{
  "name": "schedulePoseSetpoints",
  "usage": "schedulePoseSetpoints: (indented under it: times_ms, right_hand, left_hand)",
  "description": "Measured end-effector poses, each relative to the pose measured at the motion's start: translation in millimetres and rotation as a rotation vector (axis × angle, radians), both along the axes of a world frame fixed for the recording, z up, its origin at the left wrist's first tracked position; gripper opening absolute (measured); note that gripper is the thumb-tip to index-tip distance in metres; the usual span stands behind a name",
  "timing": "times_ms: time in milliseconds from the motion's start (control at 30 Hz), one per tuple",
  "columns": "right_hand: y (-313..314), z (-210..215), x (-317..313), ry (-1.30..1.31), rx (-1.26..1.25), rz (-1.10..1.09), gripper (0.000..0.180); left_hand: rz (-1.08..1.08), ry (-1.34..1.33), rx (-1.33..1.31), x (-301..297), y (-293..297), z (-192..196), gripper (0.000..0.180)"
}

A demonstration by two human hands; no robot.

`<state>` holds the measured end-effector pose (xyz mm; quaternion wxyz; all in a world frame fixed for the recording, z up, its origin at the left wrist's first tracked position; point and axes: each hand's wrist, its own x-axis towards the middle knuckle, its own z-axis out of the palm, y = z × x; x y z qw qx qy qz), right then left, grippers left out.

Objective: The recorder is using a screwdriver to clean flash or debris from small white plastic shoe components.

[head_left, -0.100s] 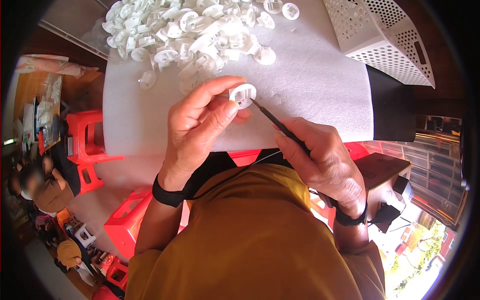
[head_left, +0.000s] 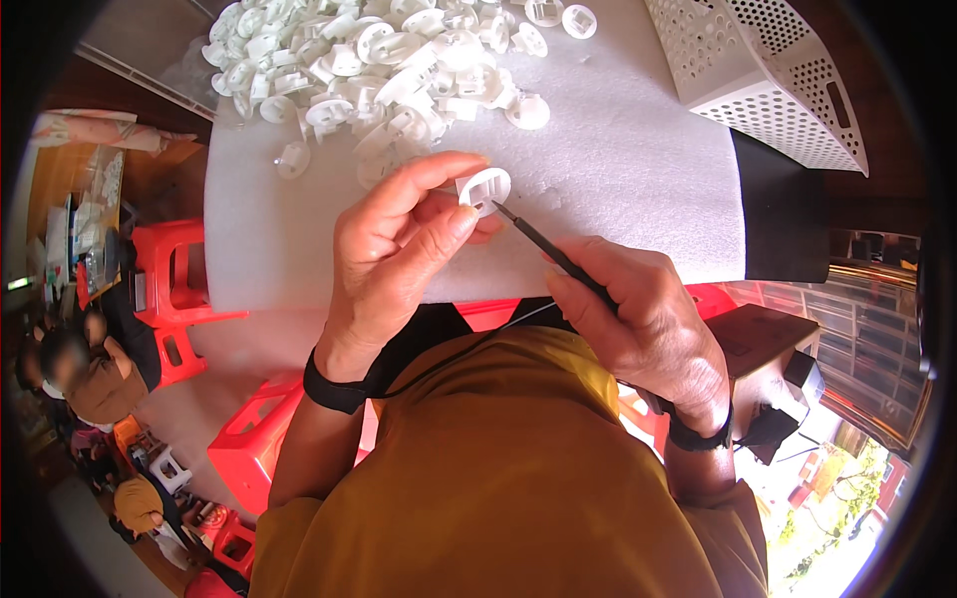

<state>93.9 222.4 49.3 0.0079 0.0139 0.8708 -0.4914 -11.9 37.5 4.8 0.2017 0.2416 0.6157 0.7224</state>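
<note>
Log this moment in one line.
Left hand: holds white part | Right hand: holds tool, tip at part | Table: pile of white parts

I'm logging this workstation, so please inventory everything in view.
Held part: one, white, in the left hand
Pointed tool: one, dark, in the right hand, tip at the held part
Loose parts: many, white, heaped at the table's far side
Table covering: one, white, under the heap
Perforated basket: one, white, upper right
Stools: several, red, mostly left
Small stool: one, white, lower left
Box-like object: one, brown, right
Other people: at least two, brownish clothing, far left
Wristbands: two, black, one per wrist
Shirt: one, mustard, lower centre
Left hand: one, bare, centre
Right hand: one, bare, right of centre
</note>
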Motion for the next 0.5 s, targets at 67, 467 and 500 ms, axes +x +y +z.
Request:
schedulePoseSetpoints:
  times_ms: [67,467,500]
  right_hand:
    - [0.0,-0.6,-0.5,0.018,0.006,0.010,0.008]
    - [-0.2,-2.6,-2.6,0.022,0.046,-0.009,0.009]
    - [-0.2,-2.3,-2.5,0.012,0.031,-0.027,0.009]
  left_hand:
    - [-0.005,0.005,0.010,-0.1,0.7,-1.1,0.034]
    - [-0.005,-0.002,0.035,0.0,2.0,-0.8,0.032]
    - [0.000,-0.003,0.030,0.1,2.0,-0.6,0.032]
